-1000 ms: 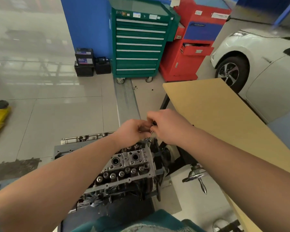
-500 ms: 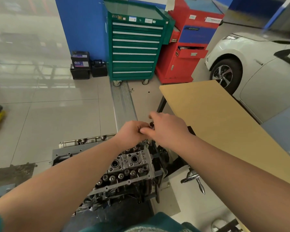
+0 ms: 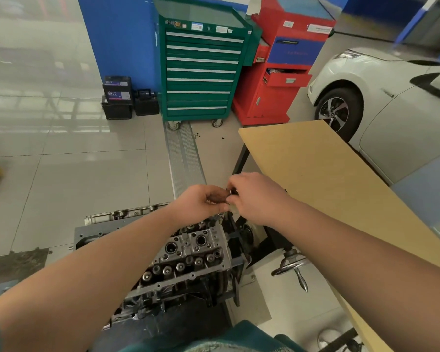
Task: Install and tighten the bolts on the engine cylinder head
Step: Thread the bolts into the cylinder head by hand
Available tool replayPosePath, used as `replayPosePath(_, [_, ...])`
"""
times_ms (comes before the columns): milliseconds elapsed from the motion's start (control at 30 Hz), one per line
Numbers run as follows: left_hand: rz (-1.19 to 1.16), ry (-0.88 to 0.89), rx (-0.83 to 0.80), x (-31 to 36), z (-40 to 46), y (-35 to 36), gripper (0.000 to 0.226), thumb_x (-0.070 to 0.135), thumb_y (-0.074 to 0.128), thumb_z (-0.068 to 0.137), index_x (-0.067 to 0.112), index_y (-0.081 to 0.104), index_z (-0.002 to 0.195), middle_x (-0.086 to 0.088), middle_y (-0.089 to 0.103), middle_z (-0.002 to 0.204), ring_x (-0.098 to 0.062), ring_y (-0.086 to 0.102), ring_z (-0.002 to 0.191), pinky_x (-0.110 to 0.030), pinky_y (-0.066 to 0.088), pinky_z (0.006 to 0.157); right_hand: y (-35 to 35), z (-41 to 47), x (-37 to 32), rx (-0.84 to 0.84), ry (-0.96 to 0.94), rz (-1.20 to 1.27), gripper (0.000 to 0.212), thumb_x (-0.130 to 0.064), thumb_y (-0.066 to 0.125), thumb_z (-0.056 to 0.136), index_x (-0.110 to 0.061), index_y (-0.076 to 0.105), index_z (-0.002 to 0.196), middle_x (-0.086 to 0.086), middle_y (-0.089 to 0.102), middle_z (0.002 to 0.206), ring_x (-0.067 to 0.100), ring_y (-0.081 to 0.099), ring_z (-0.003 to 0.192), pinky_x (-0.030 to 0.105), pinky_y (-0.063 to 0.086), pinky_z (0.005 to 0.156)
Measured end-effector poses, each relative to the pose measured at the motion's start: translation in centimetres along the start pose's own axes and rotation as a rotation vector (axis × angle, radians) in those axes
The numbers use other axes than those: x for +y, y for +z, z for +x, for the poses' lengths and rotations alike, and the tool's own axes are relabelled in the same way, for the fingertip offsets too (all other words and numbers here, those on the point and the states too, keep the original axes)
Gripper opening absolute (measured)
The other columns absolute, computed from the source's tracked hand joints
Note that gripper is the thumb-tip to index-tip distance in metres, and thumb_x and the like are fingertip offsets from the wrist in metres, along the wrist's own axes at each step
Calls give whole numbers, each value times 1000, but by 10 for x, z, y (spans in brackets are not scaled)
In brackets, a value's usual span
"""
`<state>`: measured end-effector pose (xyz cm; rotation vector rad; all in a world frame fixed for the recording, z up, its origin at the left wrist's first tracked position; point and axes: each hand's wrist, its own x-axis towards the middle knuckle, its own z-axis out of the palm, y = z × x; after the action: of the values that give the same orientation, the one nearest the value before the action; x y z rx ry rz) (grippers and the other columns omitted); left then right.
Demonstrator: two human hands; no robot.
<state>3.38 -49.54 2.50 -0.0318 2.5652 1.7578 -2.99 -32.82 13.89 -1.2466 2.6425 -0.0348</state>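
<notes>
The grey metal cylinder head (image 3: 188, 257) sits on an engine stand below my arms, its round bores and valve holes facing up. Both hands meet just above its far end. My left hand (image 3: 201, 201) has its fingers curled around a small dark part, probably a bolt (image 3: 231, 191), which is mostly hidden. My right hand (image 3: 254, 196) pinches the same small part from the right, and a bit of shiny metal shows between the fingertips.
A tan wooden tabletop (image 3: 328, 189) runs along the right. A chrome crank handle (image 3: 294, 265) sticks out of the stand below it. A green tool cabinet (image 3: 201, 69), a red tool cart (image 3: 280, 72), car batteries (image 3: 117, 97) and a white car (image 3: 381, 97) stand behind.
The view has tilted slightly and the hands stay together over the head's far end. Fingers have shifted a little around the small part; nothing was released.
</notes>
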Motion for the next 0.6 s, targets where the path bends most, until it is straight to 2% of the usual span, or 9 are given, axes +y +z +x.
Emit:
replayPosePath(67, [35,-3,21,0,2,3,29,39,92,78,44,73,100,13,77,97,-3,72,94,-27,59,89,3,4,-3,46,100,-147,42,-61,49,101,-21,61,101,0,59,87,22,59,79,34,42,57])
replayPosePath(133, [72,25,68,1,6,5,22,38,91,77,40,73,89,11,75,86,-5,70,80,-27,58,76,5,5,-5,76,108,-214,56,-73,42,97,-20,62,101,0,61,87,22,61,78,34,45,56])
replayPosePath(167, [79,44,77,1,7,4,17,37,89,79,40,73,83,11,74,81,-6,68,73,-25,56,69,4,3,-5,88,75,-166,56,-73,45,96,-21,62,110,-1,64,96,23,63,85,37,51,62])
replayPosePath(233, [103,60,64,2,8,-1,18,34,84,85,44,72,77,15,72,74,-2,65,65,-17,49,64,-1,-1,-3,59,-28,-3,43,-56,59,98,-25,58,129,-2,63,117,23,63,102,44,56,78])
replayPosePath(333, [158,21,-25,2,7,-9,8,32,83,89,35,76,89,15,75,81,-1,69,72,-23,54,74,-3,-1,-1,22,-102,-7,27,-26,66,98,-25,59,125,-1,63,113,23,61,100,43,55,80])
replayPosePath(400, [189,14,-35,4,7,-8,20,39,85,85,29,76,99,11,76,88,-5,71,80,-29,58,79,0,1,-5,51,-67,-76,29,-27,70,96,-21,57,122,1,65,107,22,61,91,38,52,71])
replayPosePath(467, [168,-3,36,7,6,-2,36,45,86,76,26,74,104,6,75,89,-12,71,84,-33,60,81,6,5,-9,69,-36,-110,27,-32,67,99,-18,55,119,3,65,101,21,58,82,35,46,63])
replayPosePath(533, [171,8,115,6,6,5,28,39,84,79,24,75,101,5,76,88,-14,71,83,-32,60,81,8,7,-11,75,8,-164,25,-41,53,106,-17,54,112,1,58,87,21,53,75,33,38,56])
replayPosePath(600, [196,23,119,2,6,9,9,31,81,88,32,73,88,12,75,80,-5,69,75,-18,55,70,8,8,-9,108,60,-283,40,-51,36,109,-17,57,104,0,46,76,22,50,71,33,31,52])
